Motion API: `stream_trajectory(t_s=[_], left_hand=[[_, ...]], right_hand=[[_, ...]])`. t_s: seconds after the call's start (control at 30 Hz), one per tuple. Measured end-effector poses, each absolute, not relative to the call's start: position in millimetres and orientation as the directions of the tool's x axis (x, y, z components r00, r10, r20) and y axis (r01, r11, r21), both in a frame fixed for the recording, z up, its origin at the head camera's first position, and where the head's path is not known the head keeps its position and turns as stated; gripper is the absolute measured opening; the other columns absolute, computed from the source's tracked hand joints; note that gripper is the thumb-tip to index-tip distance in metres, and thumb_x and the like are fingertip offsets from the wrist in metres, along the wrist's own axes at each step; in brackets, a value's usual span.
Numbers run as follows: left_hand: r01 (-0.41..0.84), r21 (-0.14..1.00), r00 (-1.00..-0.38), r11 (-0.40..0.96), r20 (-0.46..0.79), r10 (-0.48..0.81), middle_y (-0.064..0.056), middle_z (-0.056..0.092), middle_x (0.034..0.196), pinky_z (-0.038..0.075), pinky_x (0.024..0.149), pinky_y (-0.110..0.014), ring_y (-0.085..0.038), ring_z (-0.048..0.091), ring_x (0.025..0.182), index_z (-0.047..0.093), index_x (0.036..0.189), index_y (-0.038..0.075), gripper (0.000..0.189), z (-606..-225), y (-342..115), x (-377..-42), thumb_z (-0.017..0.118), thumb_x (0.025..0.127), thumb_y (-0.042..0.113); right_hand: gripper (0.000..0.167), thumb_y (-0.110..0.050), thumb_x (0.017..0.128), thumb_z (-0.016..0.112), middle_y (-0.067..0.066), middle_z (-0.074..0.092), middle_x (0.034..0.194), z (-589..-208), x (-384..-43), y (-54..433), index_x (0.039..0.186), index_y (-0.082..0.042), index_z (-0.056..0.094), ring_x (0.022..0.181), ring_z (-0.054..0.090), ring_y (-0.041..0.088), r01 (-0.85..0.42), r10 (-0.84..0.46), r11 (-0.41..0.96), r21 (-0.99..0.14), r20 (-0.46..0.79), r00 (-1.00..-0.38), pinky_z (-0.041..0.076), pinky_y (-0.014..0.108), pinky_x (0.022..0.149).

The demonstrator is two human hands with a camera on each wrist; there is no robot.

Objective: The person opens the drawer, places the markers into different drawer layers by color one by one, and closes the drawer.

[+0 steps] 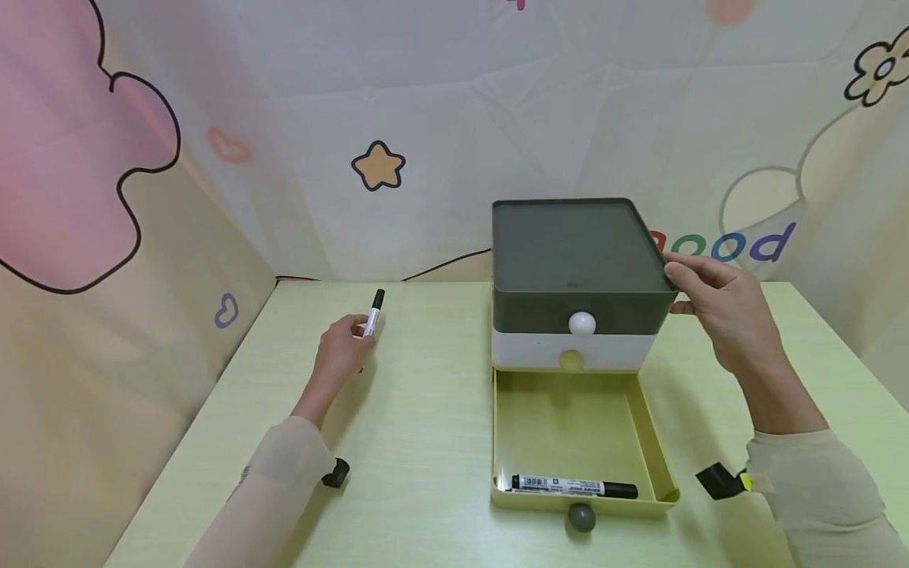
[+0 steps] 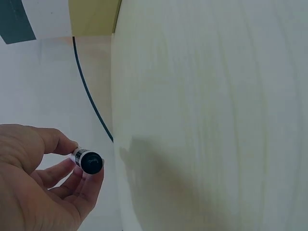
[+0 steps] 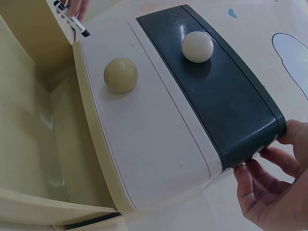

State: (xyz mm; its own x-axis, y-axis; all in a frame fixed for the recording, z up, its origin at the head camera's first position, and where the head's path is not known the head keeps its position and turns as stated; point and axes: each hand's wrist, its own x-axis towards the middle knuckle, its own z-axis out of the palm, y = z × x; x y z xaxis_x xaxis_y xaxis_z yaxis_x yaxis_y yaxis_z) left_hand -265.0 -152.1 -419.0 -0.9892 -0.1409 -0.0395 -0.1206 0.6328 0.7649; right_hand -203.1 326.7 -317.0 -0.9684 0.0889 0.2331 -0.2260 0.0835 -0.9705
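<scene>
My left hand point(image 1: 344, 347) pinches a white marker point(image 1: 372, 314) with a black cap, held above the left part of the table. In the left wrist view its round black end point(image 2: 91, 162) faces the camera, between thumb and fingertips. My right hand point(image 1: 731, 312) grips the upper right corner of a small desktop drawer box point(image 1: 582, 244), thumb at the top edge and fingers along the side. The box has a dark grey top drawer, a white middle one point(image 3: 144, 130) and a yellow bottom drawer point(image 1: 568, 418) pulled out. A second black-capped marker point(image 1: 574, 486) lies inside near its front.
The pale table point(image 1: 426, 442) meets a printed cloth backdrop point(image 1: 426, 118) behind. Round knobs stick out from the drawers, among them a grey knob point(image 1: 581, 517) in front of the bottom one. A black cord point(image 1: 447, 264) runs behind the box.
</scene>
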Motion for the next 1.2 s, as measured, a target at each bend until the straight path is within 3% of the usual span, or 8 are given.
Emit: stream_trajectory(t_s=[0.5, 0.97, 1.2], left_hand=[[-0.003, 0.808, -0.995, 0.589, 0.057, -0.083, -0.017, 0.064, 0.119, 0.056, 0.063, -0.026, -0.028, 0.067, 0.096, 0.057, 0.142, 0.0, 0.046, -390, -143, -239, 0.057, 0.096, 0.006], [0.144, 0.802, -0.983, 0.579, 0.185, -0.012, -0.014, 0.067, 0.116, 0.055, 0.065, -0.028, -0.028, 0.066, 0.102, 0.062, 0.139, 0.007, 0.042, -357, -131, -203, 0.06, 0.097, 0.007], [0.18, 0.815, -0.977, 0.55, 0.211, 0.006, -0.011, 0.065, 0.117, 0.055, 0.065, -0.027, -0.026, 0.065, 0.099, 0.061, 0.139, 0.008, 0.041, -345, -124, -191, 0.06, 0.098, 0.006]], right_hand=[[0.034, -0.018, 0.101, 0.068, -0.006, 0.066, 0.107, -317, -203, 327, 0.133, -0.006, 0.07, 0.09, 0.064, 0.005, -0.222, 0.096, 0.077, -0.972, 0.229, -0.969, 0.055, 0.017, 0.069], [0.043, -0.022, 0.103, 0.065, -0.006, 0.064, 0.11, -317, -203, 327, 0.141, 0.0, 0.062, 0.094, 0.062, 0.005, -0.193, 0.112, 0.18, -0.965, 0.215, -0.97, 0.054, 0.016, 0.071], [0.039, -0.019, 0.101, 0.068, -0.006, 0.066, 0.108, -318, -203, 327, 0.137, -0.003, 0.066, 0.091, 0.064, 0.005, -0.223, 0.097, 0.096, -0.97, 0.232, -0.968, 0.055, 0.017, 0.069]])
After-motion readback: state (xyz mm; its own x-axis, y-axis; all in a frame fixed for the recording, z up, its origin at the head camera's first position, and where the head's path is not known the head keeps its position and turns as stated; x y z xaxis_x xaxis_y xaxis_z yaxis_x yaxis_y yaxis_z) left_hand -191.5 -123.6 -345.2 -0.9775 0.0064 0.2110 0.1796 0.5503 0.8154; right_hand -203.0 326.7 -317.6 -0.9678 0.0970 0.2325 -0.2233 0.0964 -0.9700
